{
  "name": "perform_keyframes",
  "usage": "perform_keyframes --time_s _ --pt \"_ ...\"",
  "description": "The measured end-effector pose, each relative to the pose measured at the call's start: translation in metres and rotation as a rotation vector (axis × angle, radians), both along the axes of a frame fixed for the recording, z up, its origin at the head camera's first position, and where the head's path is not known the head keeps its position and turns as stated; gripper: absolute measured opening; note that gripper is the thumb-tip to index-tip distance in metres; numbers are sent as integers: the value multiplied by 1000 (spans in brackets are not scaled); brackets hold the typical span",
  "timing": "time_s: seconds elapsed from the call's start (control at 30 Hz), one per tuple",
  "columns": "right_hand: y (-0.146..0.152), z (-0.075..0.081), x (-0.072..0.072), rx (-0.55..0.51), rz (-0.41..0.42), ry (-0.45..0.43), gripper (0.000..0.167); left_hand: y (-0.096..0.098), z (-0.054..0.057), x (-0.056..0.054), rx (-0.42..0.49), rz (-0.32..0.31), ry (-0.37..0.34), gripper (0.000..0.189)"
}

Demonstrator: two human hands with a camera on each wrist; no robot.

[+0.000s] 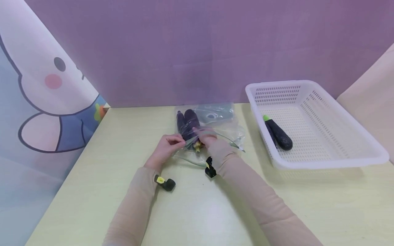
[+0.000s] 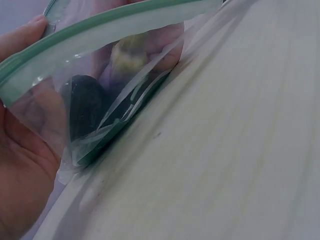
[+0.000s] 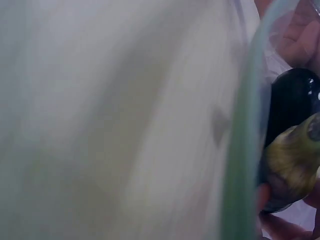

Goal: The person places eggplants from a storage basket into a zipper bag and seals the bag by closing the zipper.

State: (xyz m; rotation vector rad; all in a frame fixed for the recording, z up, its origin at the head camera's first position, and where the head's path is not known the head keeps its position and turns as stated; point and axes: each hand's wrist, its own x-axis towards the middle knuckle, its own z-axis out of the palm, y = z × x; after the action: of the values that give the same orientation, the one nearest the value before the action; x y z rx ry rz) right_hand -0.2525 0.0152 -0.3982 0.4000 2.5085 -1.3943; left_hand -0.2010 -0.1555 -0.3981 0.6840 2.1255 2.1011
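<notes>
A clear zip bag (image 1: 237, 126) with green-edged seals lies on the table, its mouth toward me. Inside it are two dark purple eggplants (image 1: 191, 120), side by side. My left hand (image 1: 167, 147) pinches the bag's rim at the left of the mouth. My right hand (image 1: 208, 137) reaches into the mouth and grips the eggplant whose pale stem end (image 1: 198, 146) points toward me. In the right wrist view the fingers curl below that stem cap (image 3: 292, 165). Through the clear film (image 2: 42, 107), the left wrist view shows a dark rounded eggplant end (image 2: 85, 100).
A white perforated plastic basket (image 1: 278, 85) stands at the right of the table. Dark eggplants lie in its left part, one with a bright green stem (image 1: 266, 118). A purple backdrop (image 1: 160, 51) rises behind the table's far edge.
</notes>
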Motion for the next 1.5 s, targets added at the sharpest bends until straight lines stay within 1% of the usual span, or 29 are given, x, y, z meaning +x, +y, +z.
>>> perform_keyframes --time_s 0.07,0.13,0.17,0.2,0.23,0.27,0.33,0.37,0.4,0.5,0.53,0.57,0.63,0.7,0.83,0.9,0.93,0.97,1.03,1.1,1.17,1.2,1.27,1.33,1.37,1.4,1.43,1.47,1.5 --pt "-2 -37 -29 67 52 36 56 0 0 0 4 -6 13 37" --pt "-5 -76 -60 103 109 56 50 0 1 -1 8 -8 21 42" --pt "-6 -92 -74 114 142 52 48 0 1 -1 10 -7 22 44" --pt "-6 -97 -78 116 168 60 44 0 1 0 6 -3 24 45" --pt "-7 -98 -79 118 181 57 41 0 1 0 4 -1 21 46" --pt "-7 -95 -76 99 181 55 40 0 2 1 1 1 18 46" --pt "-8 -70 -58 54 136 24 35 0 2 1 -5 2 11 46" --pt "-8 -54 -46 29 118 -8 35 1 2 2 -7 2 9 47" --pt "-8 -38 -34 12 92 -17 34 1 2 2 -10 2 6 47" --pt "-7 9 0 -12 50 -97 41 1 3 2 -11 1 2 46" --pt "-7 19 8 -10 45 -101 42 2 4 2 -13 4 1 46" --pt "-7 26 13 -14 43 -108 43 2 4 2 -11 5 -1 46" --pt "-6 32 18 -34 41 -115 46 2 5 2 -12 4 -2 45" --pt "-4 33 21 -61 36 -118 48 2 6 2 -12 4 -4 45" --pt "-2 30 19 -89 8 -118 46 2 7 3 -24 1 -5 45" --pt "-1 30 19 -76 0 -123 46 2 8 3 -40 0 -3 44" --pt "-1 29 18 -61 5 -120 47 2 9 4 -51 3 -3 44" --pt "-1 19 12 -52 14 -83 50 1 10 4 -61 7 -1 44" --pt "-3 19 9 9 41 -85 51 0 11 4 -77 12 6 44" --pt "-6 3 -5 92 68 -55 50 -1 12 3 -85 12 19 44" --pt "-8 5 -6 142 82 -56 49 -1 12 3 -85 11 32 46" --pt "-10 16 0 172 87 -92 45 -1 11 2 -84 6 36 46" --pt "-10 17 1 209 101 -81 44 -1 12 2 -82 -2 42 47" --pt "-8 33 13 214 117 -101 45 0 13 3 -85 -5 40 47" --pt "-8 33 14 228 131 -94 45 0 13 3 -87 -6 40 47" --pt "-7 29 12 236 143 -88 46 1 14 3 -87 -9 39 46" --pt "-6 17 5 245 152 -50 50 1 15 4 -87 -11 39 46" --pt "-7 0 -7 258 155 -25 53 1 15 4 -87 -12 38 45" --pt "-7 -18 -20 283 177 -21 56 2 15 4 -86 -11 39 45"
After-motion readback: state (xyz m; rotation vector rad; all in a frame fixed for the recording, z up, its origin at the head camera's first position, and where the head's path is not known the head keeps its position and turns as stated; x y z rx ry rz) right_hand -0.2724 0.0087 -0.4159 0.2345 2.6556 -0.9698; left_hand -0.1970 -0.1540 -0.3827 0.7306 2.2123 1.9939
